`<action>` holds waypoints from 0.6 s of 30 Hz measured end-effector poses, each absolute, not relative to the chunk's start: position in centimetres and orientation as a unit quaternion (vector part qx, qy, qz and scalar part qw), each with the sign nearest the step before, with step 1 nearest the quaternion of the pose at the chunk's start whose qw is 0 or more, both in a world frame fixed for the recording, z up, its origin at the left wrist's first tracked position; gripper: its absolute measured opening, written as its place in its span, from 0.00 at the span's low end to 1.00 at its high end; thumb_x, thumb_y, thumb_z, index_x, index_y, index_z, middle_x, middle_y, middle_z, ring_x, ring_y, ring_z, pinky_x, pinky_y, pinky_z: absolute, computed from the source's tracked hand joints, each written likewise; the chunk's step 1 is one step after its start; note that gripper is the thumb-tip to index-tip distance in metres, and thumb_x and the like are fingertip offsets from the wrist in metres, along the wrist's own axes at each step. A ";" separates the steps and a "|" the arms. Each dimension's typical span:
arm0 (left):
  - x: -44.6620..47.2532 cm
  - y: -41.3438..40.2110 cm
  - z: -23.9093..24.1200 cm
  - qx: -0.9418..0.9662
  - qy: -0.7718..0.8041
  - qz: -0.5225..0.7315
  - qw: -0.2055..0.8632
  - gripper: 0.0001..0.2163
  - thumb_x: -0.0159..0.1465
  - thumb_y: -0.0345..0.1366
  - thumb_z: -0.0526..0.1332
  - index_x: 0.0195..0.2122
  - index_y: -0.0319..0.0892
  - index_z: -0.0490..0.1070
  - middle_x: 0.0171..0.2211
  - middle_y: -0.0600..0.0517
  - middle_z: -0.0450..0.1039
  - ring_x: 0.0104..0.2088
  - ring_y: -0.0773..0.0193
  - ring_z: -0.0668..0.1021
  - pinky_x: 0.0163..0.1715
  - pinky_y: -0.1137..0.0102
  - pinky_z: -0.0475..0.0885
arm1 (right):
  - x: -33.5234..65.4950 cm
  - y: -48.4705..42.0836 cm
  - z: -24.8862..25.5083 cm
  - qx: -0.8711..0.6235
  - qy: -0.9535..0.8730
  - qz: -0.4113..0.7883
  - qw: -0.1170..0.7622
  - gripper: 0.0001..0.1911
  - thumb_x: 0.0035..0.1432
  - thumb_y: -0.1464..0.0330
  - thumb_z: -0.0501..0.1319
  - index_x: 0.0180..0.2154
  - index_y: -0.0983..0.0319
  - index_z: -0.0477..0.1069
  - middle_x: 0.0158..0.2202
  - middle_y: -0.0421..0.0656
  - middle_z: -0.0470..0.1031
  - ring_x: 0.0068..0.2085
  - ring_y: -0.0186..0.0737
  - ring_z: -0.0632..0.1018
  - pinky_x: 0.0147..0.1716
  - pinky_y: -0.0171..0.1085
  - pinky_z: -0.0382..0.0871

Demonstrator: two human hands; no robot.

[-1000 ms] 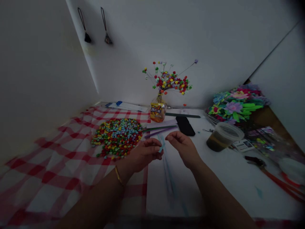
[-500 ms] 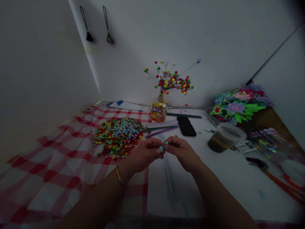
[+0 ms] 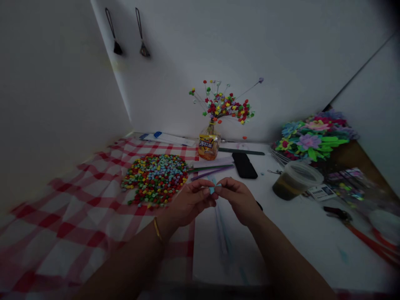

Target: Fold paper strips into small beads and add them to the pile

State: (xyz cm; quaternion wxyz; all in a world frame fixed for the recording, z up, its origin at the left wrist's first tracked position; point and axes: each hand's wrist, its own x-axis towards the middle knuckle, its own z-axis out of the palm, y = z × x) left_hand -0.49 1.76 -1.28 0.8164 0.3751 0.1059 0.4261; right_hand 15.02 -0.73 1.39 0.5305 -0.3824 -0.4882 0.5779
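Note:
My left hand (image 3: 190, 203) and my right hand (image 3: 239, 198) meet over the table, both pinching a small light-blue paper piece (image 3: 212, 189) between their fingertips. A gold bangle sits on my left wrist. Pale blue paper strips (image 3: 220, 227) lie on the white surface just below my hands. A heap of small multicoloured paper stars (image 3: 155, 178) lies on the red-and-white checked cloth (image 3: 62, 216), left of my left hand.
A bottle holding stems tipped with coloured stars (image 3: 208, 143) stands at the back. A black phone (image 3: 244, 165), a lidded plastic tub (image 3: 296, 179), paper flowers (image 3: 312, 135), purple and green strips (image 3: 211, 170) and a red-handled tool (image 3: 359, 229) lie to the right.
My right hand has moved left and joined my left hand, closing its fingertips on the light-blue piece. Both hands have risen slightly.

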 end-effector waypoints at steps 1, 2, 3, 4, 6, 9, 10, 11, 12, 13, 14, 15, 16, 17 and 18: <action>-0.5 1.7 -1.2 0.372 0.104 0.426 0.818 0.06 0.56 0.30 0.64 0.36 0.41 0.74 0.28 0.51 0.74 0.30 0.68 0.75 0.32 0.71 0.69 | 15.0 -0.7 1.4 -0.389 -0.486 0.572 0.535 0.05 0.47 0.68 0.66 0.26 0.61 0.71 0.23 0.36 0.72 0.27 0.33 0.71 0.31 0.36 0.62; -0.5 1.7 -1.2 0.370 0.102 0.426 0.819 0.06 0.56 0.30 0.64 0.36 0.41 0.74 0.28 0.51 0.74 0.30 0.68 0.75 0.32 0.71 0.69 | 15.0 -0.7 1.3 -0.395 -0.482 0.566 0.539 0.05 0.46 0.68 0.66 0.25 0.61 0.71 0.23 0.36 0.72 0.27 0.33 0.70 0.31 0.36 0.62; -0.5 1.7 -1.1 0.369 0.101 0.426 0.820 0.06 0.56 0.30 0.64 0.36 0.41 0.74 0.28 0.51 0.74 0.30 0.68 0.75 0.32 0.70 0.69 | 15.0 -0.6 1.3 -0.400 -0.479 0.562 0.543 0.05 0.46 0.68 0.66 0.25 0.61 0.71 0.23 0.36 0.72 0.27 0.33 0.70 0.31 0.36 0.62; -0.5 1.7 -1.1 0.369 0.099 0.424 0.821 0.07 0.55 0.29 0.65 0.36 0.41 0.75 0.27 0.51 0.74 0.30 0.68 0.75 0.32 0.70 0.69 | 15.0 -0.6 1.3 -0.403 -0.475 0.560 0.547 0.05 0.45 0.68 0.66 0.25 0.61 0.71 0.22 0.36 0.72 0.26 0.33 0.70 0.31 0.36 0.62; -0.5 1.7 -1.0 0.370 0.100 0.423 0.821 0.08 0.53 0.27 0.66 0.35 0.41 0.75 0.27 0.51 0.74 0.30 0.68 0.75 0.32 0.71 0.69 | 14.9 -0.7 1.2 -0.403 -0.469 0.559 0.552 0.05 0.45 0.69 0.66 0.24 0.61 0.71 0.22 0.36 0.72 0.26 0.34 0.70 0.30 0.36 0.62; -0.6 1.8 -1.1 0.372 0.106 0.428 0.817 0.09 0.52 0.25 0.66 0.35 0.40 0.75 0.27 0.52 0.74 0.29 0.68 0.75 0.31 0.71 0.69 | 14.9 -0.7 1.2 -0.400 -0.463 0.556 0.562 0.04 0.44 0.70 0.66 0.24 0.61 0.72 0.22 0.36 0.72 0.26 0.34 0.69 0.29 0.36 0.62; -0.6 1.8 -1.1 0.373 0.110 0.431 0.814 0.09 0.52 0.25 0.66 0.35 0.40 0.75 0.27 0.52 0.74 0.29 0.68 0.75 0.31 0.71 0.69 | 14.8 -0.7 1.2 -0.401 -0.461 0.555 0.564 0.04 0.44 0.70 0.66 0.24 0.62 0.72 0.22 0.37 0.72 0.26 0.33 0.69 0.29 0.36 0.62; -0.5 1.8 -1.1 0.374 0.115 0.435 0.811 0.09 0.53 0.25 0.66 0.35 0.40 0.75 0.27 0.52 0.74 0.29 0.68 0.75 0.32 0.71 0.69 | 14.8 -0.7 1.2 -0.401 -0.460 0.555 0.565 0.04 0.44 0.70 0.66 0.24 0.62 0.72 0.22 0.37 0.72 0.27 0.34 0.69 0.30 0.36 0.62; -0.5 1.7 -1.1 0.375 0.121 0.439 0.807 0.08 0.53 0.26 0.66 0.35 0.40 0.75 0.27 0.52 0.74 0.29 0.68 0.75 0.32 0.70 0.69 | 14.8 -0.7 1.2 -0.402 -0.460 0.555 0.565 0.04 0.44 0.70 0.66 0.24 0.62 0.72 0.22 0.37 0.72 0.27 0.34 0.70 0.30 0.36 0.62; -0.5 1.7 -1.1 0.377 0.127 0.445 0.803 0.08 0.53 0.26 0.66 0.34 0.40 0.75 0.27 0.52 0.74 0.29 0.68 0.75 0.32 0.70 0.69 | 14.8 -0.7 1.2 -0.401 -0.460 0.556 0.565 0.04 0.44 0.70 0.66 0.24 0.62 0.72 0.23 0.37 0.72 0.27 0.34 0.70 0.31 0.36 0.62; -0.4 1.7 -1.0 0.381 0.134 0.450 0.796 0.08 0.53 0.27 0.66 0.34 0.40 0.75 0.27 0.52 0.74 0.29 0.68 0.75 0.32 0.70 0.69 | 14.8 -0.7 1.2 -0.398 -0.461 0.558 0.563 0.03 0.44 0.70 0.66 0.24 0.62 0.72 0.23 0.37 0.73 0.27 0.34 0.70 0.31 0.37 0.63; -0.4 1.6 -1.0 0.388 0.142 0.457 0.788 0.07 0.53 0.27 0.66 0.34 0.40 0.75 0.26 0.52 0.74 0.28 0.68 0.75 0.31 0.71 0.69 | 14.7 -0.7 1.3 -0.392 -0.464 0.562 0.561 0.03 0.45 0.70 0.66 0.24 0.62 0.72 0.23 0.37 0.73 0.27 0.35 0.71 0.31 0.37 0.63; -0.3 1.6 -0.9 0.398 0.151 0.464 0.777 0.07 0.53 0.28 0.66 0.34 0.40 0.75 0.26 0.52 0.75 0.28 0.69 0.75 0.30 0.72 0.69 | 14.7 -0.7 1.3 -0.387 -0.466 0.566 0.560 0.03 0.46 0.70 0.65 0.25 0.61 0.72 0.23 0.37 0.73 0.27 0.35 0.71 0.32 0.38 0.64; -0.3 1.6 -0.9 0.410 0.159 0.473 0.764 0.07 0.53 0.28 0.66 0.34 0.39 0.74 0.26 0.52 0.75 0.27 0.69 0.75 0.28 0.73 0.68 | 14.7 -0.8 1.4 -0.382 -0.471 0.569 0.556 0.04 0.47 0.69 0.65 0.25 0.61 0.71 0.23 0.37 0.73 0.27 0.35 0.72 0.33 0.38 0.64; -0.2 1.6 -0.8 0.425 0.167 0.483 0.748 0.07 0.53 0.29 0.66 0.33 0.39 0.74 0.25 0.52 0.75 0.26 0.69 0.74 0.27 0.74 0.67 | 14.6 -0.8 1.5 -0.378 -0.477 0.571 0.551 0.04 0.48 0.68 0.65 0.25 0.61 0.71 0.23 0.37 0.73 0.27 0.35 0.72 0.33 0.38 0.65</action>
